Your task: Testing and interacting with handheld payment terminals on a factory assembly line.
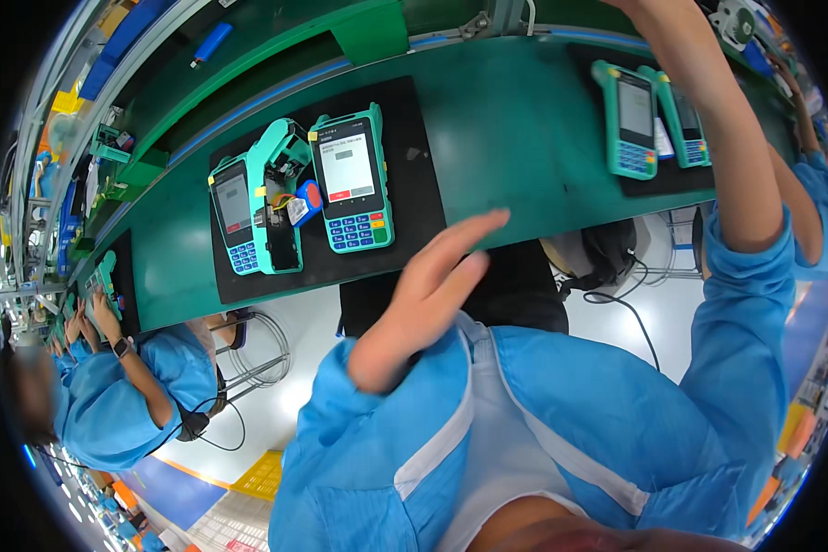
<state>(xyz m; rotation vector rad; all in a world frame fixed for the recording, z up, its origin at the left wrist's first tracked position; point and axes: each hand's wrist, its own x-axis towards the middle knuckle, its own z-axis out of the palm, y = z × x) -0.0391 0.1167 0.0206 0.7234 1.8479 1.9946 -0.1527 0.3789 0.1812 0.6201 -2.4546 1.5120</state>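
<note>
My left hand (432,290) hovers in front of the bench's near edge, fingers stretched out and holding nothing. It is slightly blurred and nearest to a teal payment terminal (351,175) with a lit screen and blue keypad, face up on a black mat (417,198). Left of that terminal, an opened terminal (281,207) shows its inner bay, with a blue battery pack (302,208) and coloured wires beside it. Another terminal (234,207) with a dimmer screen lies against its left side. My right arm reaches up past the top edge, so its hand is out of sight.
Two more terminals (633,129) rest on a second dark mat at the right. A blue cylinder-like piece (213,44) lies on the far shelf. A green ledge (368,32) runs behind the bench. Co-workers in blue sit at the left (133,396) and right; cables hang below.
</note>
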